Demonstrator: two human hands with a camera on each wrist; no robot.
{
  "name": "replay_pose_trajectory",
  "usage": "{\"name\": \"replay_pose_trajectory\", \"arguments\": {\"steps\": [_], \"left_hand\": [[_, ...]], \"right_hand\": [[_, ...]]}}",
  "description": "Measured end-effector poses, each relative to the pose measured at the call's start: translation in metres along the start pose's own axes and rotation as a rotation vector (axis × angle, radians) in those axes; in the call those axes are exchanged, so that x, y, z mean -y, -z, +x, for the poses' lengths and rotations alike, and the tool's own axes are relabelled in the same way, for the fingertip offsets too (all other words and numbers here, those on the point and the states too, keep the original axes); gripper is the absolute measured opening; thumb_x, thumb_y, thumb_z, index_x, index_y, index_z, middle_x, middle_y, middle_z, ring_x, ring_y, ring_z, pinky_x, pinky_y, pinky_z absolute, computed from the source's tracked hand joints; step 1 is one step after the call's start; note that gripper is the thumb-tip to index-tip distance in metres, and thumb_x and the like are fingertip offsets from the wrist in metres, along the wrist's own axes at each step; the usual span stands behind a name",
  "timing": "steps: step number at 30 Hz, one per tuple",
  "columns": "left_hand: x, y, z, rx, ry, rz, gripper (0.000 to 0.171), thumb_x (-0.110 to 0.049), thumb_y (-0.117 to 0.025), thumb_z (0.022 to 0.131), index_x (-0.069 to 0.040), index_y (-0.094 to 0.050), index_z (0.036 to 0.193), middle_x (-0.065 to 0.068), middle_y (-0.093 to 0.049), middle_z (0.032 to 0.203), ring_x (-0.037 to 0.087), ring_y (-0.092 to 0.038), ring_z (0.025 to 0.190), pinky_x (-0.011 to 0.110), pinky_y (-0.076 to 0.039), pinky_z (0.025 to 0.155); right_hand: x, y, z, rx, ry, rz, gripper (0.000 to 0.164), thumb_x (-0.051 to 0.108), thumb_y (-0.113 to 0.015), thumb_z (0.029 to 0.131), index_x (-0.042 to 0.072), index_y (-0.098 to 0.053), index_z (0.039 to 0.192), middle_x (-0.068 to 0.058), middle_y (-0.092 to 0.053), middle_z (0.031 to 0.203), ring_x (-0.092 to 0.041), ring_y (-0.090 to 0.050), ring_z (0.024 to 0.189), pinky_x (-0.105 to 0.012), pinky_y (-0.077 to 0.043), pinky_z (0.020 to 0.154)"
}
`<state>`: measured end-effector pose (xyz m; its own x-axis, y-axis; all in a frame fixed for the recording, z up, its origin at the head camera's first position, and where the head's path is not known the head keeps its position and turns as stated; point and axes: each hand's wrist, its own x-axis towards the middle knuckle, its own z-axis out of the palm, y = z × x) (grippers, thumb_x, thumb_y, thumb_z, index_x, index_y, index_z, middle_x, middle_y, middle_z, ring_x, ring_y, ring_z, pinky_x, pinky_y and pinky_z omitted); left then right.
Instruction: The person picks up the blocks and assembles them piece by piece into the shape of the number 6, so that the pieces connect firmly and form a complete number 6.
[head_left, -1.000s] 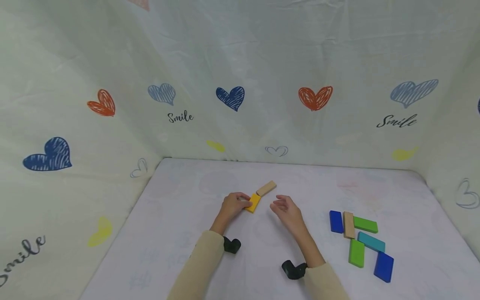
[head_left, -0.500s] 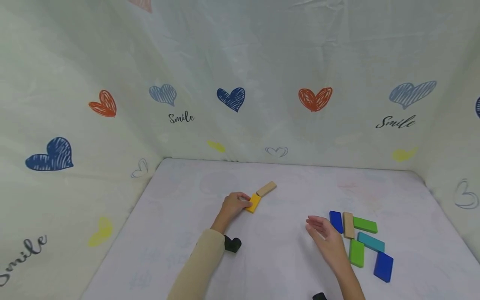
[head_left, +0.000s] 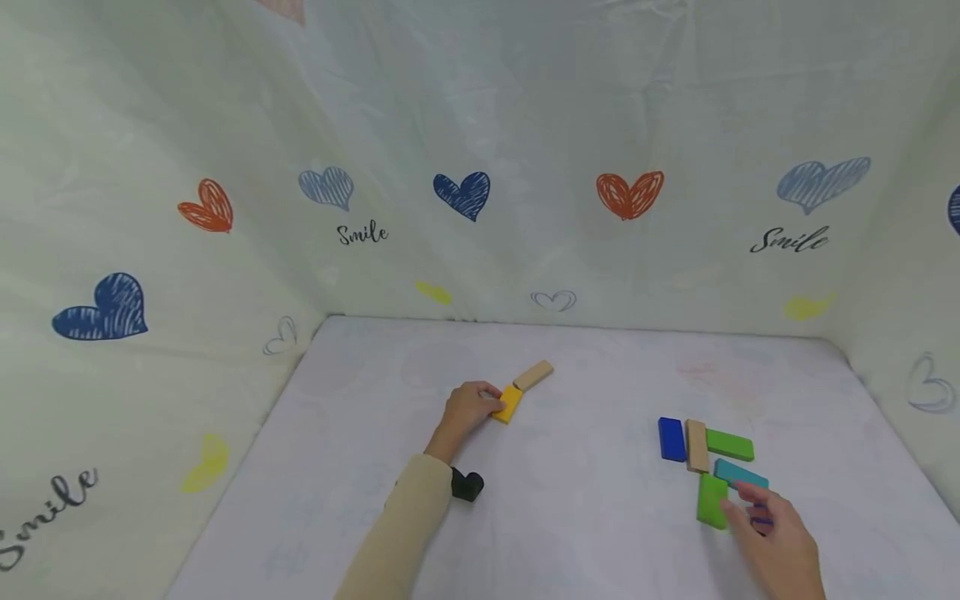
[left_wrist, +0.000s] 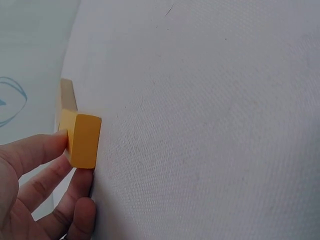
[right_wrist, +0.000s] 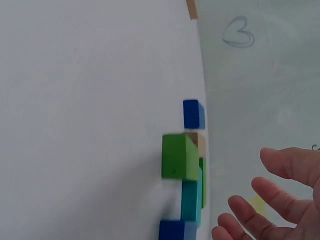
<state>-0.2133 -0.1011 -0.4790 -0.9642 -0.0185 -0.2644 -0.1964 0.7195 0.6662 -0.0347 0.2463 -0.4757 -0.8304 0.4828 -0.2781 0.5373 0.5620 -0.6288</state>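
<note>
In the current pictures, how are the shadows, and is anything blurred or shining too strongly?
Head view: fairly dim, even light, no strong glare; left wrist view: a soft shadow on the table beside the left hand; right wrist view: a broad, soft-edged shadow to the left of the nearest green block, whose edges look slightly blurred.

Two blocks point(head_left: 512, 395) lie on the table point(head_left: 585, 500); six blocks point(head_left: 738, 473) lie nearer, to their right.
</note>
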Motion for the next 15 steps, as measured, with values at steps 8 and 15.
{"name": "replay_pose_trajectory", "arguments": {"steps": [8,15], "left_hand": [[-0.001,0.001,-0.002,0.004,0.005,-0.007,0.020,-0.026,-0.071,0.079,-0.014,-0.071,0.095,0.003,-0.062,0.081,0.017,-0.051,0.073,0.028,-0.038,0.064],[-0.002,0.001,0.000,-0.006,0.012,0.002,0.020,-0.027,-0.072,0.079,-0.015,-0.071,0.095,0.003,-0.062,0.082,0.018,-0.051,0.074,0.029,-0.038,0.065]], "right_hand": [[-0.037,0.013,0.002,0.008,-0.260,-0.083,0.074,0.047,-0.056,0.089,-0.006,-0.030,0.134,-0.032,-0.033,0.120,-0.046,-0.037,0.109,-0.053,-0.042,0.084],[-0.046,0.016,0.008,0.044,-0.336,-0.138,0.077,0.044,-0.058,0.089,-0.010,-0.025,0.134,-0.036,-0.039,0.116,-0.046,-0.043,0.105,-0.051,-0.044,0.084]]}}
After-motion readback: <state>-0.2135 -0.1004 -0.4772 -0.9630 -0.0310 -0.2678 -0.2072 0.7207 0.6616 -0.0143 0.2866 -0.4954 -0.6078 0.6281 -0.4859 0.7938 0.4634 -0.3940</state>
